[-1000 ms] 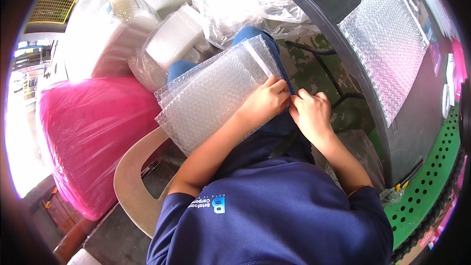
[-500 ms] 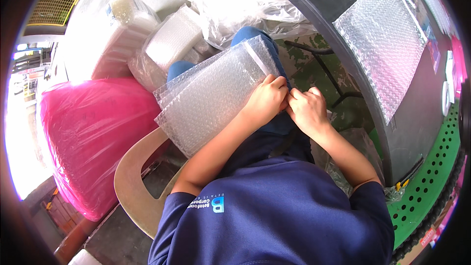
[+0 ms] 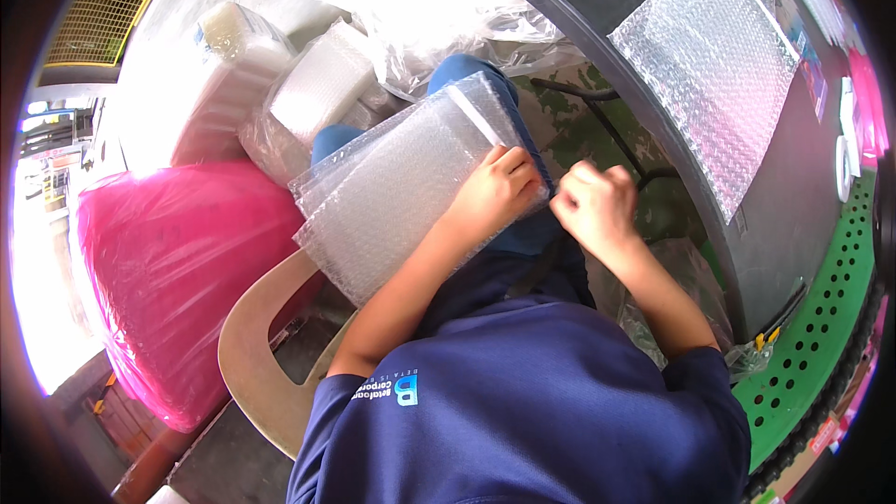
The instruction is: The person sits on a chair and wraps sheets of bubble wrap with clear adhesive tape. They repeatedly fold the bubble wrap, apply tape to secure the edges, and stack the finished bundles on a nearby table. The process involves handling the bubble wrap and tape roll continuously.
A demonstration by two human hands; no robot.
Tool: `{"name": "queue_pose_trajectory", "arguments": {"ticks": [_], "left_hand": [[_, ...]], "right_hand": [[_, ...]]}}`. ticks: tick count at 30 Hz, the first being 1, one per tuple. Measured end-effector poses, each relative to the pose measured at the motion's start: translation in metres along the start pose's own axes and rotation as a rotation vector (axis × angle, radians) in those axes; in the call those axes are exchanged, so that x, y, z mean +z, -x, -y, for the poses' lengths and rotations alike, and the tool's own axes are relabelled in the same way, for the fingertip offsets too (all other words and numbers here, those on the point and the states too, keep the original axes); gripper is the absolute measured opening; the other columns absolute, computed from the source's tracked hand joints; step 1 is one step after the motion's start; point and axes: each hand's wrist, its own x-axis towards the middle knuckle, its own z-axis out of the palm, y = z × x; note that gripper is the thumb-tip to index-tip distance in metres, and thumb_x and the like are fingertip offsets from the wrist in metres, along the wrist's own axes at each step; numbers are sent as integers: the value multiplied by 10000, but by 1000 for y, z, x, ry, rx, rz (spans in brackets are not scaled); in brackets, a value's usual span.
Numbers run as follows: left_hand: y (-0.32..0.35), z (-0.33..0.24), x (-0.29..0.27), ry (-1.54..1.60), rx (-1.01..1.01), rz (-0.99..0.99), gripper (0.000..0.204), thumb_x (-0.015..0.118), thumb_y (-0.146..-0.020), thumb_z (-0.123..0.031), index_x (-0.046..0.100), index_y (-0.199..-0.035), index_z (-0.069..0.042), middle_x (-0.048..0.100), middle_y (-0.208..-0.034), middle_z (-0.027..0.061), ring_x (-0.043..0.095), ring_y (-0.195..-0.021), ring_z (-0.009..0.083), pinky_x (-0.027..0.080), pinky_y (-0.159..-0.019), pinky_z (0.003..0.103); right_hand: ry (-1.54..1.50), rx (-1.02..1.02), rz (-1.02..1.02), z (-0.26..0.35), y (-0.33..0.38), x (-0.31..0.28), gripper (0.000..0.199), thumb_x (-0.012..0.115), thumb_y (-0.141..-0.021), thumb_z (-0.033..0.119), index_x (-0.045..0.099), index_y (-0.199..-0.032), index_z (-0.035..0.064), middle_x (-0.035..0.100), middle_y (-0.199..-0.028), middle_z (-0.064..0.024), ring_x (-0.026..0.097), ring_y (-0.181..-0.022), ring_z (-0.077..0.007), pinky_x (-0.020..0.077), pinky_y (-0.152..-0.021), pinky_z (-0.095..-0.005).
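Observation:
Clear bubble-wrap bags [image 3: 392, 191] lie overlapping across my lap. A white strip [image 3: 479, 115] runs near the right end of the top one. My left hand [image 3: 495, 191] rests on that right end, its curled fingers gripping the edge just below the strip. A short gap to the right separates it from my right hand [image 3: 597, 205], which is raised off the bags and a little blurred. The right fingers are curled together, and what they hold, if anything, is hidden.
A dark table [image 3: 784, 243] curves along my right, with bubble-wrap sheets [image 3: 709, 65] and a white tape roll [image 3: 843, 168] on it. A pink plastic-wrapped bundle [image 3: 187, 280] stands left, beside the beige chair armrest [image 3: 245, 341]. Wrapped packs [image 3: 322, 75] sit ahead.
My right hand has drawn away from my left, up and slightly right, opening a gap between them. My left hand stays on the bag's edge. The whole view has shifted slightly.

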Motion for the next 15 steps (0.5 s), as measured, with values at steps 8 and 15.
{"name": "queue_pose_trajectory", "arguments": {"ticks": [8, 15], "left_hand": [[9, 1, -30, 108, 69, 278, 177, 691, -837, -126, 711, -997, -53, 620, -1008, 74, 586, -1008, 266, 493, -901, 368], [26, -9, -74, -102, -283, -34, 605, 822, -713, -242, 611, -1261, -96, 537, -1291, 140, 492, -1229, 332, 406, -1042, 461]], "right_hand": [[-580, 290, 181, -61, -2, -41, 92, 661, -887, 53, 722, -953, 34, 604, -773, -22, 515, -646, -61, 408, -536, -250], [-1130, 458, 303, -51, 11, -31, 317, 598, -971, 217, 658, -1219, 29, 540, -807, 10, 463, -586, -31, 373, -491, -195]]}}
